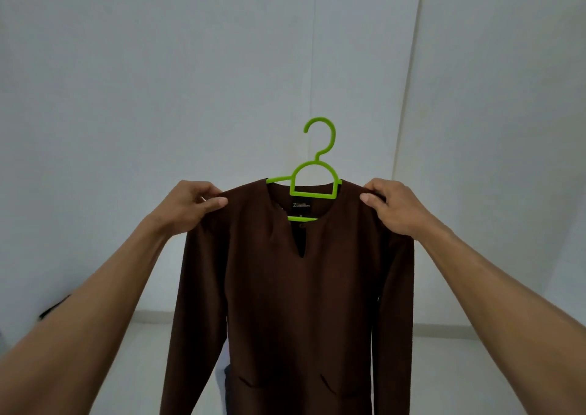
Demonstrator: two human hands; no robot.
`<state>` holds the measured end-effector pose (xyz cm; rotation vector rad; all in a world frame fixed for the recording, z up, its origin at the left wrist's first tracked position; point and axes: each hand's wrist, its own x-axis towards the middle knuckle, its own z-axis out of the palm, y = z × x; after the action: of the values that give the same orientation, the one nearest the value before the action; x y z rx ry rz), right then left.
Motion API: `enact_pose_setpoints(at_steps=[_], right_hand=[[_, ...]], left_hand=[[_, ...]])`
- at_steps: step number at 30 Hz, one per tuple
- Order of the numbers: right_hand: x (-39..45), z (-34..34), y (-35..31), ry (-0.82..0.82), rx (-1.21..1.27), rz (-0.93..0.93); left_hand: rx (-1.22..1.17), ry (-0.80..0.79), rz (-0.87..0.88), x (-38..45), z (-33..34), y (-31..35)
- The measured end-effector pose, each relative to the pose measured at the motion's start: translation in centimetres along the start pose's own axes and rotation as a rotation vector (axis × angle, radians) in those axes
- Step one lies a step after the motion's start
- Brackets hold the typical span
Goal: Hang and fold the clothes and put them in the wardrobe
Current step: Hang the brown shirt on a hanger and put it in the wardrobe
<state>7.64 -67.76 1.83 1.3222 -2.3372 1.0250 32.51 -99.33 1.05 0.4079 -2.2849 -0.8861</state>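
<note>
A dark brown long-sleeved top [285, 303] hangs upright in front of me on a bright green plastic hanger [315, 173], whose hook sticks up free above the neckline. My left hand [190, 207] pinches the top's left shoulder, thumb over the fabric. My right hand [391, 207] pinches the right shoulder the same way. Both arms are stretched forward, holding the garment up in the air. The sleeves hang straight down at the sides, and the hem runs out of view below.
A plain white wall [190, 66] fills the background, with a vertical seam [409, 97] right of centre. A pale floor [475, 367] shows at the bottom. A dark object [52, 311] lies low at the left, behind my forearm.
</note>
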Motion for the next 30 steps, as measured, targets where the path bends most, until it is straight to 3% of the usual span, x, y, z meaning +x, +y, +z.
enact_pose_setpoints(at_steps=[4,9,18,30], right_hand=[[-0.2,-0.5,0.1,0.016,0.03,0.016],[-0.4,-0.8,0.2,0.02,0.03,0.019],[-0.7,-3.0,0.3,-0.018,0.023,0.058],[-2.0,-6.8,1.5,0.002,-0.089,0.079]], left_hand=[[-0.107,-0.01,-0.004,0.3,0.0,0.5],[0.103,-0.162,-0.031,1.0,0.2,-0.3],[0.113,0.081,0.236,2.3,5.3,3.5],[0.095,-0.071,0.297,5.0,9.0,7.3]])
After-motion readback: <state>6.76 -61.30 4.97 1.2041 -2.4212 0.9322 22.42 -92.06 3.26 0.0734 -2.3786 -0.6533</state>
